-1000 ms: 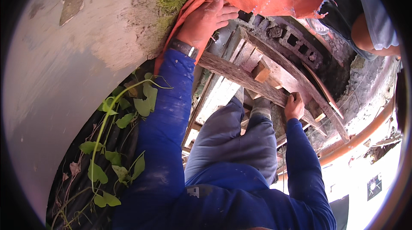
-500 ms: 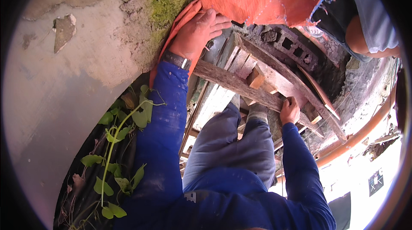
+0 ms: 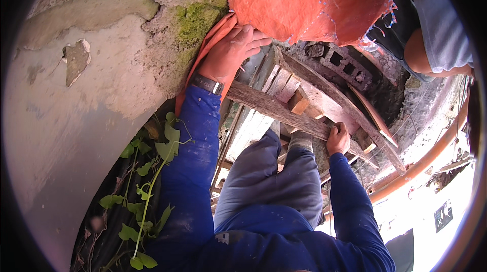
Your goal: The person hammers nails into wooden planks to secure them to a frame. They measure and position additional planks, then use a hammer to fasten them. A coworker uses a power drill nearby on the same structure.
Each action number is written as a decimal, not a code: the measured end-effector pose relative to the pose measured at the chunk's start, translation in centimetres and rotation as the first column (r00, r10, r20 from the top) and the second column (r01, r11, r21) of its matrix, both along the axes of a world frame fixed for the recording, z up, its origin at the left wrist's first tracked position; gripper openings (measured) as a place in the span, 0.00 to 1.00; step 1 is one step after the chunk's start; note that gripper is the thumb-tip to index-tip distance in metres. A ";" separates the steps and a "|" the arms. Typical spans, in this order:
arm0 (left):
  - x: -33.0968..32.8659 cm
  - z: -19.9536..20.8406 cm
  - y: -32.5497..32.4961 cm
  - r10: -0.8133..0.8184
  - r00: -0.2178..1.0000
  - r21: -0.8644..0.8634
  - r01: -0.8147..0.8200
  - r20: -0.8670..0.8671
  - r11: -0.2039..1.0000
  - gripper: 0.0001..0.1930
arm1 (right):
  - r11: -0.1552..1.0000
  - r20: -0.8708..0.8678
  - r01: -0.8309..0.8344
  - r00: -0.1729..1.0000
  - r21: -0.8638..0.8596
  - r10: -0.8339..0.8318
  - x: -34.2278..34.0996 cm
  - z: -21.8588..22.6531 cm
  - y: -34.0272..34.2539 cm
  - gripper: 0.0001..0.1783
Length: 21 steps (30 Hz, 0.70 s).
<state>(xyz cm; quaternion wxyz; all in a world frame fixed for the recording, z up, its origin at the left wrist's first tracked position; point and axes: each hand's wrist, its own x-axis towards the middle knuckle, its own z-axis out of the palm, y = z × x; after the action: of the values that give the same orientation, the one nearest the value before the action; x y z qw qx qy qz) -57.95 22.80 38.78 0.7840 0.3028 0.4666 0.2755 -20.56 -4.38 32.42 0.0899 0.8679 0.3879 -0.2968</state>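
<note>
My left hand [image 3: 232, 54] reaches up beside the wall, fingers stretched out and apart, touching the lower edge of an orange woven sack sheet [image 3: 284, 0]. A strip of that sheet hangs down behind my wrist, which wears a dark band [image 3: 207, 83]. Lower and to the right, my right hand [image 3: 338, 139] is closed over a rough wooden plank [image 3: 276, 105] that slants down to the right across the front of my legs. Its fingertips are partly hidden behind the plank.
A cracked, mossy concrete wall [image 3: 111, 64] fills the left side, with a leafy vine [image 3: 152, 191] below it. Beyond the plank are more boards [image 3: 345, 104] and a hollow block [image 3: 347, 64]. Another person's leg [image 3: 441, 33] is at upper right. An orange pipe [image 3: 416, 170] curves below.
The view has shifted slightly, so the sheet and wall sit a little lower in the picture. Both hands keep their places, the left at the sheet and the right on the plank.
</note>
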 end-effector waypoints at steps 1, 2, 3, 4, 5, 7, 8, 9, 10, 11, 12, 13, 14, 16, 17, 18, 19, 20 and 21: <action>0.0 -0.1 0.0 0.004 1.000 -0.003 -0.004 -0.002 1.000 0.38 | 1.000 0.001 0.001 1.000 -0.001 -0.001 -0.1 0.1 0.1 0.11; 0.0 -0.1 0.0 -0.002 1.000 0.002 0.002 0.005 1.000 0.38 | 1.000 -0.005 0.002 1.000 -0.008 -0.002 0.0 0.1 0.1 0.13; 0.0 -0.1 0.0 -0.006 1.000 0.007 0.006 0.011 1.000 0.38 | 1.000 -0.012 0.001 1.000 -0.014 -0.001 0.0 0.1 0.1 0.14; -0.1 -0.2 0.0 -0.010 1.000 0.013 0.010 0.017 1.000 0.38 | 1.000 -0.019 0.000 1.000 -0.021 0.000 0.1 0.1 0.1 0.15; -0.2 -0.3 0.0 -0.005 1.000 0.017 0.005 0.021 1.000 0.38 | 1.000 -0.012 0.000 1.000 -0.007 0.000 0.0 0.1 0.1 0.14; -0.1 -0.7 0.0 -0.002 0.999 0.026 0.002 0.033 1.000 0.38 | 1.000 0.006 0.007 1.000 0.017 -0.007 -0.2 0.1 0.0 0.12; -0.1 -0.7 0.0 -0.007 1.000 0.024 0.006 0.030 1.000 0.38 | 1.000 0.002 0.004 1.000 0.016 -0.004 -0.1 0.0 -0.1 0.12; -0.1 -0.8 0.0 -0.008 1.000 0.023 0.008 0.026 1.000 0.38 | 1.000 -0.002 -0.001 1.000 0.014 0.001 0.0 -0.1 -0.2 0.12; -0.1 -0.8 0.0 -0.011 1.000 0.021 0.010 0.022 1.000 0.38 | 1.000 -0.006 -0.005 1.000 0.012 0.005 0.2 -0.2 -0.3 0.12; -0.1 -0.7 0.0 -0.012 0.999 0.024 0.011 0.034 1.000 0.38 | 1.000 -0.011 -0.007 1.000 0.011 0.007 0.3 -0.3 -0.4 0.13; -0.1 -0.5 0.1 -0.013 0.999 0.027 0.012 0.046 1.000 0.39 | 1.000 -0.015 -0.009 1.000 0.010 0.009 0.3 -0.2 -0.3 0.13; -0.1 -0.5 0.2 -0.015 0.998 0.030 0.013 0.058 0.999 0.39 | 1.000 -0.020 -0.010 1.000 0.008 0.010 0.3 -0.1 -0.2 0.14; -0.1 -0.5 0.1 -0.018 0.999 0.032 0.016 0.043 0.999 0.40 | 1.000 -0.020 -0.008 1.000 0.008 0.008 0.3 0.0 -0.2 0.14; -0.1 -0.5 0.0 -0.022 1.000 0.036 0.022 0.014 0.999 0.40 | 1.000 -0.021 -0.003 1.000 0.008 0.003 0.2 0.0 -0.1 0.14; -0.1 -0.5 0.0 -0.025 1.000 0.038 0.025 0.016 0.999 0.40 | 1.000 -0.023 -0.003 1.000 0.006 0.003 0.2 0.0 0.0 0.14; -0.1 -0.4 0.1 -0.029 0.999 0.041 0.028 0.018 0.999 0.41 | 1.000 -0.025 -0.003 1.000 0.004 0.004 0.2 0.1 0.0 0.15; -0.1 -0.4 0.1 -0.031 0.999 0.044 0.030 0.019 0.999 0.41 | 1.000 -0.027 -0.004 1.000 0.003 0.004 0.2 0.0 0.0 0.15; -0.2 -0.5 0.0 -0.036 0.999 0.048 0.034 0.023 0.998 0.41 | 1.000 -0.031 -0.012 0.999 0.012 0.012 0.2 -0.1 -0.1 0.15; -0.3 -0.7 0.0 -0.040 0.999 0.052 0.038 0.028 0.998 0.40 | 1.000 -0.034 -0.019 0.999 0.021 0.020 0.4 -0.2 -0.2 0.15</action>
<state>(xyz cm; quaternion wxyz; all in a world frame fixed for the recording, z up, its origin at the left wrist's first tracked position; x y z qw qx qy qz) -58.22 22.81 38.04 0.7879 0.3279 0.4420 0.2763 -20.19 -4.61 32.21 0.0771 0.8597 0.4010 -0.3068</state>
